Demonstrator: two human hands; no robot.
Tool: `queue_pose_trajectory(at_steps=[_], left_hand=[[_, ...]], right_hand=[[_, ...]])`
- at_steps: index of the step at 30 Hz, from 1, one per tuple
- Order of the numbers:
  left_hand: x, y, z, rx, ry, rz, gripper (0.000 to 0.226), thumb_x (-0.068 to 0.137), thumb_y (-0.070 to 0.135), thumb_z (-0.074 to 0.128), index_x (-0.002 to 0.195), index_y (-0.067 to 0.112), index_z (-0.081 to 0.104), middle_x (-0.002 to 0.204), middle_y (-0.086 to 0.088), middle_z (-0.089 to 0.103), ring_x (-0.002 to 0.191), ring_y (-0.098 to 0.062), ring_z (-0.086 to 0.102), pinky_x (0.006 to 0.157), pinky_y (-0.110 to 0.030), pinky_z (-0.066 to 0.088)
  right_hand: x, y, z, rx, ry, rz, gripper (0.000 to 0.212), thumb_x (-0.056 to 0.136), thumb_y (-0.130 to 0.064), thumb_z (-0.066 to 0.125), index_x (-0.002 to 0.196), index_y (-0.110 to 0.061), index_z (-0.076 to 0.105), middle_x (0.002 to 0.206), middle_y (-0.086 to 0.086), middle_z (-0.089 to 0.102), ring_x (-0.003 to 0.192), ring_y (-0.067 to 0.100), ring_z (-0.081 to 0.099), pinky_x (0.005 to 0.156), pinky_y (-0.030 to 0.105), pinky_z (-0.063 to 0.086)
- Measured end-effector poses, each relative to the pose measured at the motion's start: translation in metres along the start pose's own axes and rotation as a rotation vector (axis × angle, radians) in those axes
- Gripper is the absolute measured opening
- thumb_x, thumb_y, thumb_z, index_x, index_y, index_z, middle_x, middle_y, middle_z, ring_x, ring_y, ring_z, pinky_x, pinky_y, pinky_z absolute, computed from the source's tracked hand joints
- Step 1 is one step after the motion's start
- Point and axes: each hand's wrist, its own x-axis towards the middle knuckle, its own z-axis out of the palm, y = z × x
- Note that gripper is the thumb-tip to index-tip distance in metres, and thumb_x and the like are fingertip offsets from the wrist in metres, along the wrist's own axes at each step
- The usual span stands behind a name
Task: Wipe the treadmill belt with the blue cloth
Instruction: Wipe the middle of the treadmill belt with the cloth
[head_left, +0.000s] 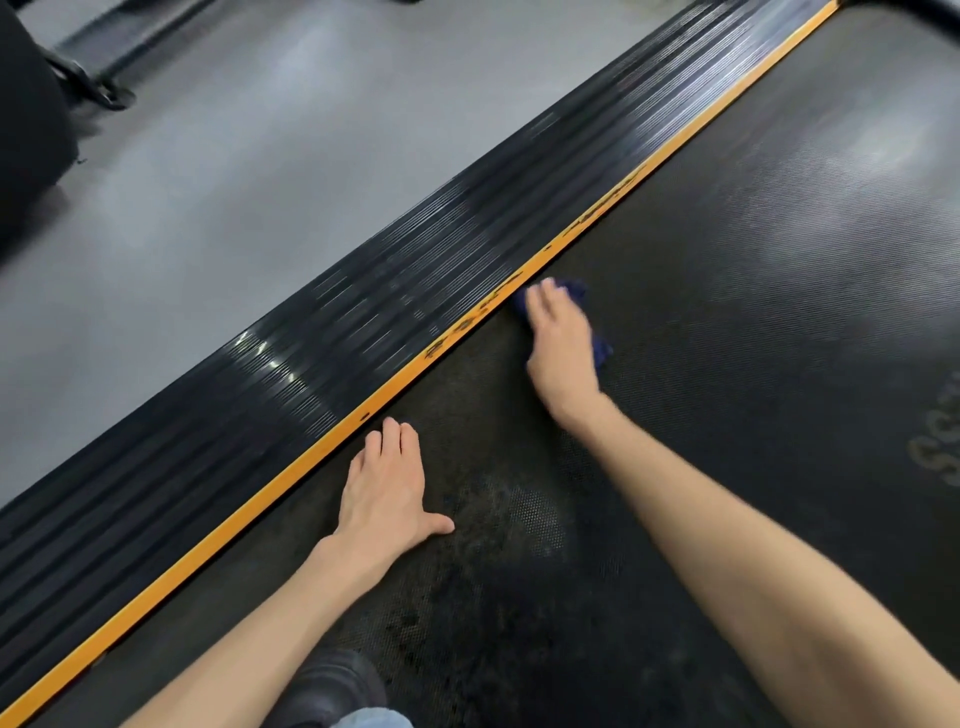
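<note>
While the right hand (563, 340) lies palm down on the dark blue crumpled cloth (577, 289), its fingers stretch forward over the fabric rather than curling round it, so the cloth is pressed flat under the palm and not pinched. Folds of the cloth stick out past the fingertips and along the outer edge of the hand; the fingers themselves are slightly blurred. The cloth rests on the black, finely textured treadmill belt (753, 312), close to the belt's left edge and just beside the narrow orange-yellow strip (311, 457) that runs along it. Worn dark lettering marks that strip near the cloth.

Nearer the person, the left hand (387, 493) lies spread on the belt, fingers straight and together, thumb out to the side, holding nothing; its fingertips almost reach the yellow strip. Between the two forearms the belt bears a dull, patchy grey smear (519, 514). Beyond the strip runs a black ribbed side rail (363, 332) with bright glints, then a smooth grey floor (208, 182). A faded logo (940, 447) shows at the belt's right edge, and a dark shoe (332, 686) sits at the bottom.
</note>
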Motion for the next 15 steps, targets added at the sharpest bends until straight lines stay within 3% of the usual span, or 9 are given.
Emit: queue_pose_trajectory(at_steps=[4,6,7,11,13,15], left_hand=[[0.007,0.011,0.000,0.006,-0.064,-0.058,0.115,0.066,0.049,0.078,0.146,0.005,0.007,0.152,-0.016,0.009,0.139,-0.031,0.015,0.114,-0.040,0.022],[0.008,0.013,0.001,0.006,-0.083,-0.083,0.116,0.066,0.047,0.079,0.146,0.005,0.005,0.153,-0.017,0.006,0.140,-0.032,0.013,0.115,-0.040,0.020],[0.009,0.012,0.002,0.004,-0.080,-0.083,0.117,0.066,0.048,0.078,0.146,0.005,0.004,0.153,-0.017,0.005,0.140,-0.032,0.012,0.115,-0.040,0.019],[0.005,0.011,0.007,-0.035,-0.067,-0.086,0.118,0.070,0.047,0.076,0.147,0.003,-0.003,0.155,-0.017,-0.002,0.142,-0.033,0.007,0.117,-0.041,0.013],[0.004,0.012,0.007,-0.059,-0.069,-0.099,0.118,0.071,0.044,0.076,0.147,0.003,-0.005,0.155,-0.017,-0.004,0.142,-0.033,0.005,0.117,-0.041,0.010],[0.004,0.013,0.008,-0.075,-0.064,-0.098,0.118,0.071,0.042,0.077,0.147,0.004,-0.004,0.155,-0.017,-0.003,0.142,-0.033,0.006,0.117,-0.041,0.011]], right_hand=[[-0.087,-0.044,0.018,0.020,-0.181,-0.384,0.074,0.078,0.005,0.057,0.145,-0.008,0.027,0.154,0.012,0.021,0.142,0.029,0.020,0.114,0.040,0.021],[-0.095,-0.022,0.013,-0.037,-0.159,-0.521,0.061,0.083,0.000,0.047,0.142,-0.010,0.037,0.150,0.011,0.031,0.138,0.028,0.031,0.108,0.040,0.034],[-0.090,0.000,0.008,-0.079,-0.098,-0.495,0.056,0.083,-0.004,0.039,0.139,-0.011,0.042,0.147,0.012,0.038,0.134,0.029,0.038,0.104,0.040,0.040],[-0.081,0.121,-0.031,-0.176,0.151,0.095,0.069,0.073,-0.020,0.027,0.139,-0.003,0.041,0.145,0.020,0.037,0.130,0.037,0.040,0.102,0.047,0.040],[-0.094,0.160,-0.052,-0.128,0.228,0.390,0.062,0.080,-0.014,0.037,0.140,0.000,0.036,0.147,0.022,0.033,0.133,0.039,0.033,0.108,0.045,0.030],[-0.100,0.160,-0.052,-0.088,0.261,0.515,0.056,0.084,0.000,0.042,0.140,0.003,0.035,0.147,0.024,0.032,0.133,0.041,0.030,0.110,0.044,0.026]])
